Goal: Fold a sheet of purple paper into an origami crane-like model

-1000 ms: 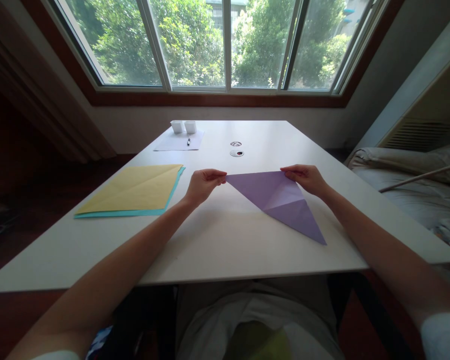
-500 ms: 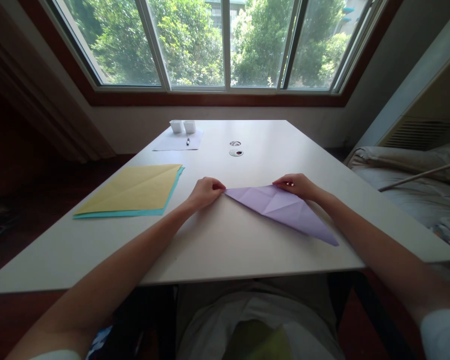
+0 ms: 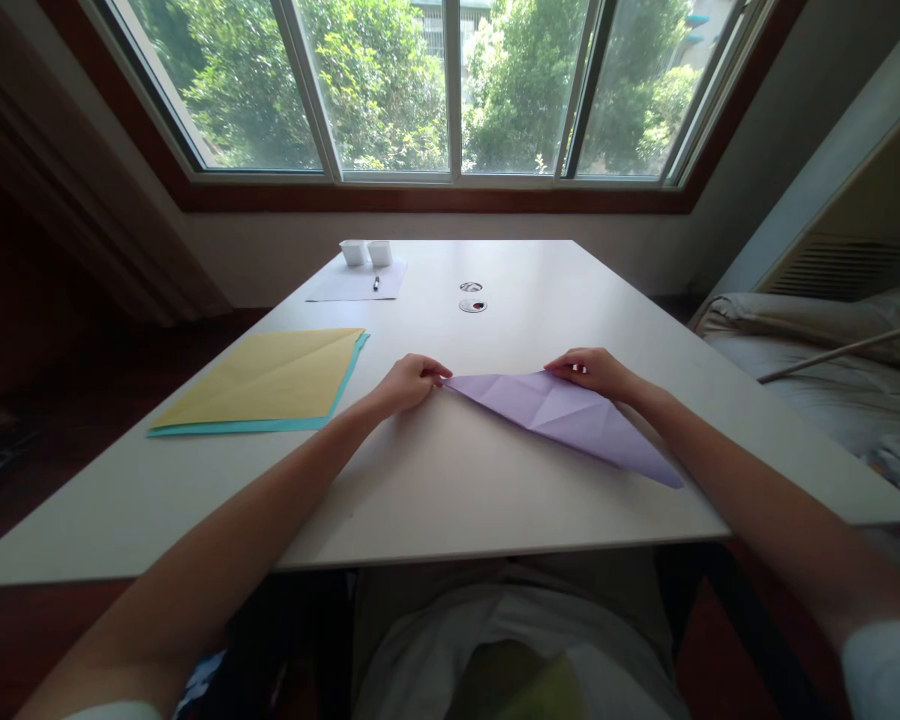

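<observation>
L grip & R grip each pinched on purple paper (folded triangle) lying betw. them.

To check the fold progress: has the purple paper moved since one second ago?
Yes. The far edge of the purple paper, held by the left hand and right hand, came nearer the person, away from the round table hole.
</observation>
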Demonstrator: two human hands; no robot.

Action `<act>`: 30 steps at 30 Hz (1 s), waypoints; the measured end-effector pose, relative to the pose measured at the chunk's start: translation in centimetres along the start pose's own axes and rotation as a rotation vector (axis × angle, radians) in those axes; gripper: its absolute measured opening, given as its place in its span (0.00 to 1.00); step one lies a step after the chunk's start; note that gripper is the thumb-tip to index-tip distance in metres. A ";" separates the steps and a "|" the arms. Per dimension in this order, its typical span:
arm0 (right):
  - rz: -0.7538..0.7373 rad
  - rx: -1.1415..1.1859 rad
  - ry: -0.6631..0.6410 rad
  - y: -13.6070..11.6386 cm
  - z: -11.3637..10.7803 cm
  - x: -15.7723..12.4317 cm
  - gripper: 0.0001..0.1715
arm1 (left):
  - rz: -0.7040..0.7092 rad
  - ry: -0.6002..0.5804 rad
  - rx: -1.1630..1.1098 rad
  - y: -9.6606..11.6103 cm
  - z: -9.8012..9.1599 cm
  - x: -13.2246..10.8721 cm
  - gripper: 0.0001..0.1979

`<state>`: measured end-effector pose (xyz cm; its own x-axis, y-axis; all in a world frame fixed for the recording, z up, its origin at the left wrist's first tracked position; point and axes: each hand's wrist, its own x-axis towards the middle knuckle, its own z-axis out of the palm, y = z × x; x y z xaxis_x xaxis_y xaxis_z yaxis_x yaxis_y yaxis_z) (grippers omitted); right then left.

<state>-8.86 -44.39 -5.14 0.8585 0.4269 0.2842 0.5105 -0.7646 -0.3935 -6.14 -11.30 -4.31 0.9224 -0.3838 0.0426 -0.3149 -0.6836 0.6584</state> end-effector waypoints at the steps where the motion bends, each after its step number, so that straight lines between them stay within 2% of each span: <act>1: 0.001 -0.001 -0.001 0.0 0.0 0.0 0.17 | -0.012 -0.008 -0.023 0.0 0.0 0.0 0.17; 8: -0.008 -0.018 0.004 0.2 0.2 -0.1 0.17 | -0.113 -0.011 -0.146 0.3 -0.1 -0.2 0.17; 15: -0.011 -0.014 0.018 0.3 0.3 -0.1 0.16 | -0.007 0.026 -0.100 0.2 -0.1 -0.4 0.14; 19: -0.023 -0.020 0.026 0.4 0.4 -0.1 0.16 | 0.071 0.064 0.072 0.4 0.0 -0.5 0.13; 25: -0.052 -0.020 0.015 0.3 0.6 0.0 0.16 | 0.279 0.096 0.321 0.8 0.6 -0.7 0.16; 30: -0.060 -0.008 0.012 0.3 0.6 -0.1 0.16 | 0.317 0.062 0.540 1.0 0.7 -1.1 0.16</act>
<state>-8.74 -44.39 -5.87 0.8254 0.4668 0.3174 0.5609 -0.7412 -0.3687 -7.59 -11.97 -4.23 0.7717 -0.5938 0.2276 -0.6290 -0.7656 0.1353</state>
